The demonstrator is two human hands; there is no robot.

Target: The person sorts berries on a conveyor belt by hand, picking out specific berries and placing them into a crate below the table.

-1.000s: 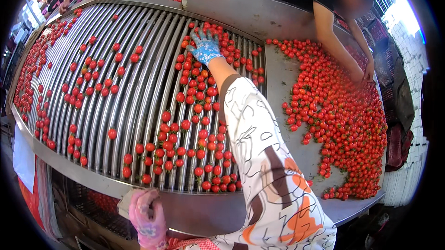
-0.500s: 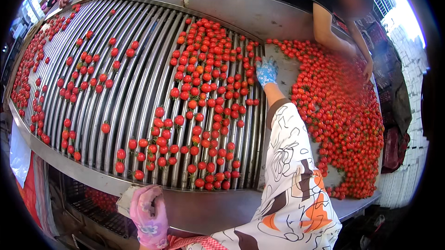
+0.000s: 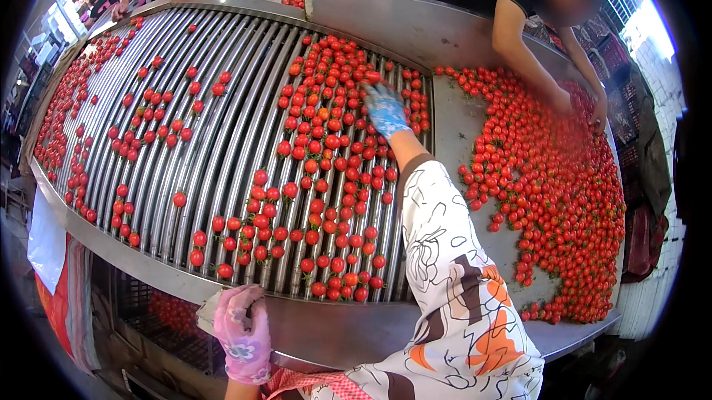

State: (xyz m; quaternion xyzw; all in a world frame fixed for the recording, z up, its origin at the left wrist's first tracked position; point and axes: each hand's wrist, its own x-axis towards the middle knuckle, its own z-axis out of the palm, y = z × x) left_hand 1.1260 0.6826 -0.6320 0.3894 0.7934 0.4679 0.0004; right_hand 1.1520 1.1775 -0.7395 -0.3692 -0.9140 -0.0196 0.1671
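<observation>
The right hand (image 3: 385, 108), in a blue glove, lies flat and open on the cherry tomatoes (image 3: 326, 140) spread beneath and around it across the steel roller bed (image 3: 222, 140). The left hand (image 3: 243, 329), pink-gloved, clasps the table's near rim (image 3: 326, 333).

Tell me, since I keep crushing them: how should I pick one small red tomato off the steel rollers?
Pinch the small red tomato across its round sides, coming straight down. It sits alone in a groove between steel rollers, so only its top and flanks are free. Hold it lightly with the fingertips.
</observation>
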